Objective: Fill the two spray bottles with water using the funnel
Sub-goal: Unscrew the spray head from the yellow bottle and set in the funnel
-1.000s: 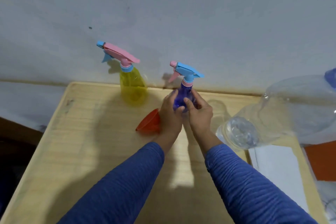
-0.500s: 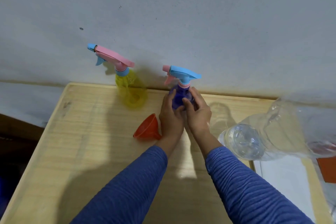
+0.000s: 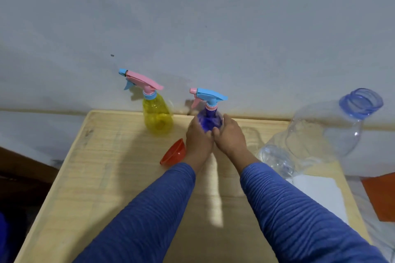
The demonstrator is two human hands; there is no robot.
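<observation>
Two hands on one bottle: our left hand (image 3: pixel 198 134) and right hand (image 3: pixel 229 134) wrap the blue spray bottle (image 3: pixel 208 120) upright on the table (image 3: pixel 106 166), likely steadying it to unscrew the sprayer. Funnel (image 3: pixel 174 154) lies just left of the left wrist; yellow spray bottle (image 3: pixel 157 116) stands beyond, left. Large clear water bottle (image 3: pixel 320 134) waits right of the right hand.

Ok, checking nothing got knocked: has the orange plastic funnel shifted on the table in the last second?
No. The orange plastic funnel keeps its spot just nearer than the yellow spray bottle.
</observation>
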